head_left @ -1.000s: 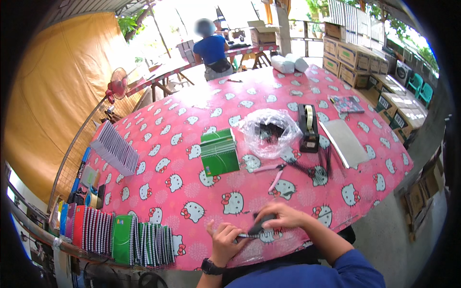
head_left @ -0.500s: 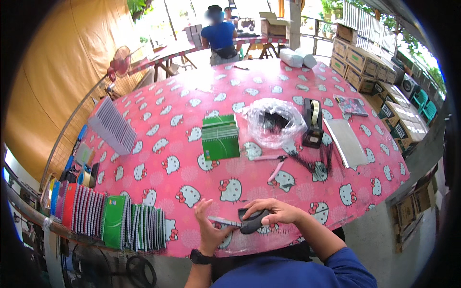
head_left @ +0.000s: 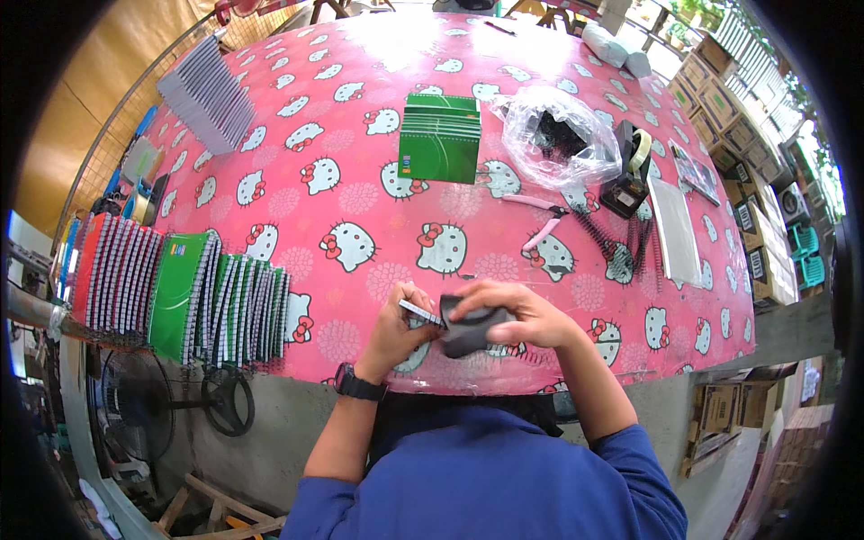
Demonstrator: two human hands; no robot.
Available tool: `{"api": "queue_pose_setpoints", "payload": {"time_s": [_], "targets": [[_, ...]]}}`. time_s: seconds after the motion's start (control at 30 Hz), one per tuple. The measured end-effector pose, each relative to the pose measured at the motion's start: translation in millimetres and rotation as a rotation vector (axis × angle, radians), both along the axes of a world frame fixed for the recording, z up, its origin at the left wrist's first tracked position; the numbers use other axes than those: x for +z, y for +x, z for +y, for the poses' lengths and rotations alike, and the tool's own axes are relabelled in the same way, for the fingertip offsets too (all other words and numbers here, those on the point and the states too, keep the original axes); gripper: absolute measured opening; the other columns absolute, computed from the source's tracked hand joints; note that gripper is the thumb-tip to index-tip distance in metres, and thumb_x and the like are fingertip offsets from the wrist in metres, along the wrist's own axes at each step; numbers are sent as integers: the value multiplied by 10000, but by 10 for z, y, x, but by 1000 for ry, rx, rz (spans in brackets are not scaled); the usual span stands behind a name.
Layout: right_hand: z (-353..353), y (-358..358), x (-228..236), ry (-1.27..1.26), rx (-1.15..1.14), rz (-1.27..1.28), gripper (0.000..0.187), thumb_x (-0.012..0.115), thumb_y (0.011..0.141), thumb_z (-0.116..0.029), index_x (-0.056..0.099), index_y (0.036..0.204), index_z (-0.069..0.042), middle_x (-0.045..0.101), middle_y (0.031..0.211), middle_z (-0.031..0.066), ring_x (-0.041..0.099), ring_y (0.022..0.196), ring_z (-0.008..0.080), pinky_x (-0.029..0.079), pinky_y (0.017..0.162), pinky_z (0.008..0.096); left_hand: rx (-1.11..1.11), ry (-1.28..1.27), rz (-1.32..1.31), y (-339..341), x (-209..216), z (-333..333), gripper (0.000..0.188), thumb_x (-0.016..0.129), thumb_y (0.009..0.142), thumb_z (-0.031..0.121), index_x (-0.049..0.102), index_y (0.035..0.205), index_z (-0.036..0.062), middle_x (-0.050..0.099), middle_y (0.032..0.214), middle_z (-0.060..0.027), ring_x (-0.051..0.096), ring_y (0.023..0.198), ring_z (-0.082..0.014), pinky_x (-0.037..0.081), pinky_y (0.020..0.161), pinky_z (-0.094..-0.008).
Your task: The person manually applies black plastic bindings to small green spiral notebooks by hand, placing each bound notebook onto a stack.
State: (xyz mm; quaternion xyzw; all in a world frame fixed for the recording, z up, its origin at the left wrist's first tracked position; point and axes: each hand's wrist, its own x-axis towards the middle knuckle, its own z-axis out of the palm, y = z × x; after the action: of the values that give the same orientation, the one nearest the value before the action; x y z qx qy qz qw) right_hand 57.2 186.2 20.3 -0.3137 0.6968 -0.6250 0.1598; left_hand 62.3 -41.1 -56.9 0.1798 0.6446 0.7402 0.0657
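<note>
Near the table's front edge, my left hand [head_left: 398, 331] pinches what looks like a small notebook [head_left: 419, 312], seen edge-on with a white, dark-dotted strip. My right hand [head_left: 525, 313] is wrapped over a dark grey hand tool [head_left: 466, 337], blurred by motion. The tool's left end meets the notebook's edge; its exact kind does not show. Under my right hand a black wire coil [head_left: 535, 355] lies on the table. Further off are pink-handled pliers [head_left: 546, 220] with open handles, and several loose black coils [head_left: 605, 241].
Green notebooks [head_left: 439, 153] are stacked mid-table on the pink tablecloth [head_left: 351, 297]. Bound green [head_left: 180, 301] and red notebooks [head_left: 112, 270] line the left edge. A pale stack [head_left: 209, 94] stands far left. To the right are a plastic bag [head_left: 553, 135] and a tape dispenser [head_left: 628, 171].
My view has tipped downward, so the table sits higher in the picture. My left fingers, spread before, have curled in round the notebook. The dark tool has turned in my right hand.
</note>
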Motion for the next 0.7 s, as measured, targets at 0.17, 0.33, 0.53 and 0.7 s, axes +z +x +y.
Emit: {"api": "queue_pose_setpoints", "payload": {"time_s": [0.17, 0.33, 0.53, 0.7], "targets": [[-30, -82, -20, -27, -20, 9, 407, 700, 781, -372, 667, 1022, -47, 601, 1088, 172, 550, 1014, 300, 418, 903, 411, 6, -87, 5, -36, -64, -15, 475, 765, 628, -92, 415, 891, 93, 496, 887, -26, 512, 866, -125, 454, 792, -302], [-82, -142, -8, 337, -226, 173, 442, 690, 784, -388, 654, 1075, -57, 601, 1098, 158, 535, 1063, 295, 411, 922, 399, 36, -111, 29, -15, -44, -5, 465, 793, 648, -17, 427, 912, 96, 499, 874, -21, 500, 861, -127, 449, 756, -281], [3, -152, -232, 605, -506, 372, 538, 733, 730, -435, 632, 1082, -41, 550, 1179, 176, 492, 1104, 332, 391, 964, 418, 15, -140, 95, -59, -51, 40, 462, 814, 666, 28, 431, 918, 89, 515, 860, -18, 516, 830, -125, 459, 735, -284], [-101, 25, 159, 525, -650, 648, 510, 744, 733, -338, 585, 1114, -39, 566, 1120, 158, 504, 1050, 336, 425, 911, 426, 62, -362, 167, -57, 342, 169, 381, 753, 712, -21, 452, 922, 86, 512, 888, -34, 525, 853, -136, 449, 803, -302]]}}
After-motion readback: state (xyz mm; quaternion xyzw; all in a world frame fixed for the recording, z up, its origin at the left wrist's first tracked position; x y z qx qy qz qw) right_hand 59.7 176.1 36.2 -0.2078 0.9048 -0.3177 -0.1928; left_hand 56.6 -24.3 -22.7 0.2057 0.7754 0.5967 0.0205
